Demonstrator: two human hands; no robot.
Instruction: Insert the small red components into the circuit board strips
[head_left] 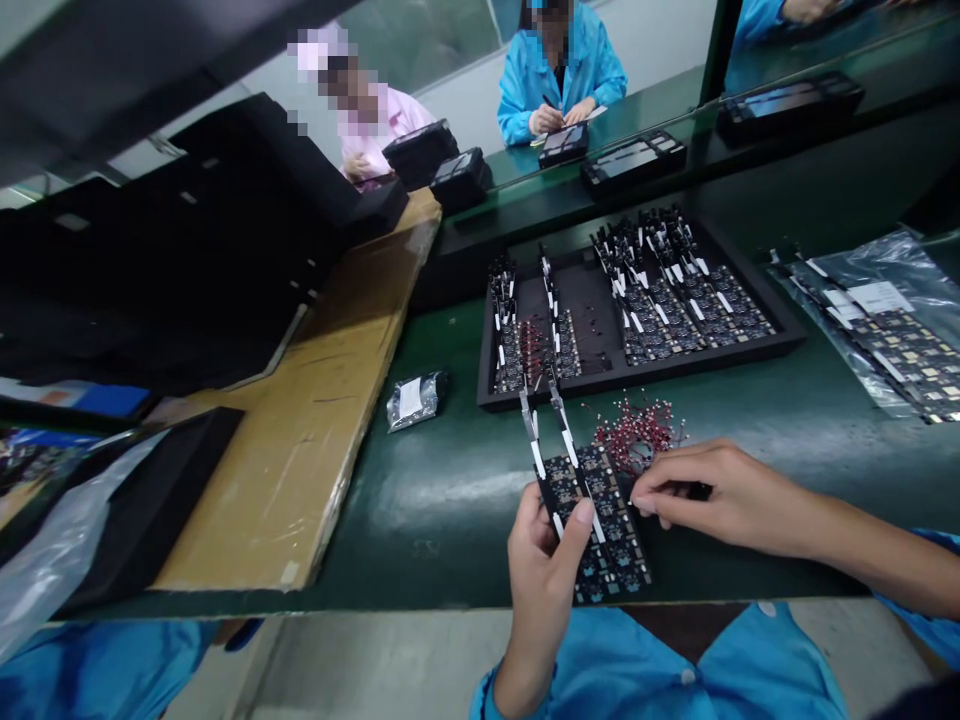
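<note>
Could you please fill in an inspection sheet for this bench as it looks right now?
Surface: green bench top, with a cardboard sheet lying on its left part.
Job's things: circuit board strip held over the bench edge; pile of small red-wired parts just beyond it.
Clutter: black tray part-filled with boards; small silver bag; bagged boards at right; black foam trays at left.
Grippers: left hand grips the strip; right hand rests fingertips beside the pile.
Cables: nothing seen.
Surroundings: two seated people across the line, one in a blue coat, one in pink.
</note>
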